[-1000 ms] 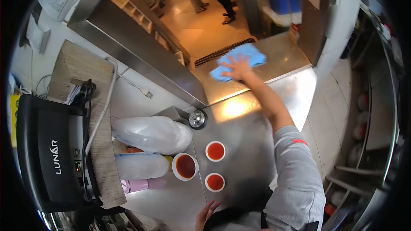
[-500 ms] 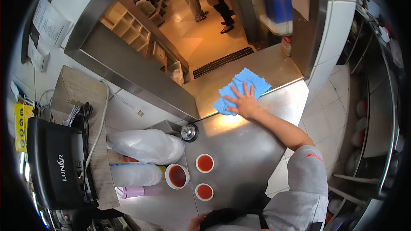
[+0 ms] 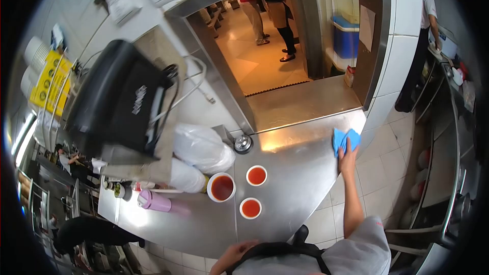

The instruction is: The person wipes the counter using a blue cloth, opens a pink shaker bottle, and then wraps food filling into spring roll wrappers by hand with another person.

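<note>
My right hand (image 3: 348,154) is closed on a bunched blue cloth (image 3: 345,140) at the right edge of the steel counter (image 3: 300,168). My left hand (image 3: 238,252) is low by the counter's front edge, against my dark apron (image 3: 277,250); its fingers are mostly hidden. Left of centre on the counter are two small white cups of red sauce, an upper cup (image 3: 256,175) and a lower cup (image 3: 250,208). Beside them stands a larger white cup (image 3: 221,187) of darker red liquid. Behind these is a silver service bell (image 3: 243,144).
Wrapped stacks in clear plastic (image 3: 204,147) and a pink tumbler (image 3: 154,201) stand at left, below a black machine (image 3: 119,102) on a shelf. A pass-through ledge (image 3: 300,112) opens onto a room with people standing. Another person (image 3: 423,40) works at far right.
My right hand has moved right and toward me, from the pass-through ledge to the counter's right edge. The cloth, spread flat before, is now bunched. The camera view has shifted.
</note>
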Demonstrator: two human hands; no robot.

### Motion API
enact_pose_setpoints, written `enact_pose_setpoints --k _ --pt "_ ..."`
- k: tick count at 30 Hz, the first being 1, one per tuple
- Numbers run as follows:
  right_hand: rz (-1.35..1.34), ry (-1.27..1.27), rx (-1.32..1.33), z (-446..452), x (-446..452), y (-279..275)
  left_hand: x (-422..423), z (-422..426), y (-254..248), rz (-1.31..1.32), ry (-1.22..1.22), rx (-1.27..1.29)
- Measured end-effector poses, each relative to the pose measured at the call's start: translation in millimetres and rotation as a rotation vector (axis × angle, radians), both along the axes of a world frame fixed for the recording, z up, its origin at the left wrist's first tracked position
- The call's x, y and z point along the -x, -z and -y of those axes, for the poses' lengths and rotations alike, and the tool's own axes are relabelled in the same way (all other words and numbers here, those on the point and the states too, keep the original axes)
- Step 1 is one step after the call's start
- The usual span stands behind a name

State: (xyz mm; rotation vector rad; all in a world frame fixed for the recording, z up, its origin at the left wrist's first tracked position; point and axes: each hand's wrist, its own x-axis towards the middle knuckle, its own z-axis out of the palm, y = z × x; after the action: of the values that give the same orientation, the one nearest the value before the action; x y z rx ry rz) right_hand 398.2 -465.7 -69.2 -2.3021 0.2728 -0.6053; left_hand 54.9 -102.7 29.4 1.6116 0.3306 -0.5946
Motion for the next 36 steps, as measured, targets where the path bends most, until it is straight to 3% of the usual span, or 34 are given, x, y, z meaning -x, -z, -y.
enact_pose_setpoints --k 4,8,10,12,13,15,16,17,19,22,25,28,30,31,32,33,34,36 --pt "0.053 -0.249 -0.333 -57.2 134.7 -3.9 -9.8 -3.2 9.8 0.209 0.275 -0.164" --pt "-0.265 -0.267 -0.49 -108.6 269.0 -43.9 -28.6 37.4 -19.9 0.274 0.49 -0.101" --pt "-0.183 -0.326 -1.013 -113.1 311.3 -20.7 -30.0 53.3 -20.1 0.66 0.632 -0.107" --pt "-0.124 -0.464 -1.616 -129.4 354.5 -73.2 -18.1 62.7 -19.8 0.816 0.614 -0.1" --pt "-0.055 -0.548 -1.805 -133.5 375.0 -85.9 -11.8 67.0 -18.9 0.898 0.604 -0.099" --pt "0.053 -0.265 -1.911 -163.9 407.0 -119.1 14.6 84.5 -3.2 0.98 0.62 0.004" --pt "0.063 -0.199 -1.893 -169.9 418.5 -120.4 33.3 93.4 4.9 1.016 0.624 0.059" --pt "0.043 -0.15 -1.821 -174.3 426.5 -107.1 55.7 99.8 11.2 0.979 0.776 -0.097" --pt "0.003 -0.133 -1.717 -176.0 442.2 -80.0 82.2 106.3 24.1 0.861 0.63 0.104" --pt "-0.083 -0.151 -1.595 -171.4 461.8 -45.1 108.2 109.0 41.1 0.716 0.76 0.081" --pt "-0.164 -0.164 -1.383 -156.1 473.6 -15.6 120.9 117.2 38.6 0.755 0.602 0.23" --pt "-0.276 -0.054 -0.947 -130.4 473.1 0.0 109.1 120.9 53.6 0.753 0.631 0.288" --pt "-0.443 0.167 -0.546 -108.6 459.2 -5.5 95.4 115.6 50.6 0.881 0.725 0.182" --pt "-0.521 0.266 -0.338 -99.1 454.5 -7.5 92.4 110.1 38.0 0.814 0.762 0.176" --pt "-0.34 0.261 -0.261 -79.5 452.0 6.3 91.5 107.7 21.2 0.745 0.795 0.174" --pt "-0.152 0.254 -0.188 -64.6 446.7 20.0 90.3 107.9 13.3 0.681 0.83 0.174" --pt "-0.212 0.168 -0.248 -61.2 445.8 15.6 91.9 110.2 20.6 0.766 0.747 0.103" --pt "-0.344 0.011 -0.348 -49.0 448.4 -28.3 90.3 108.2 12.9 0.688 0.708 0.048"
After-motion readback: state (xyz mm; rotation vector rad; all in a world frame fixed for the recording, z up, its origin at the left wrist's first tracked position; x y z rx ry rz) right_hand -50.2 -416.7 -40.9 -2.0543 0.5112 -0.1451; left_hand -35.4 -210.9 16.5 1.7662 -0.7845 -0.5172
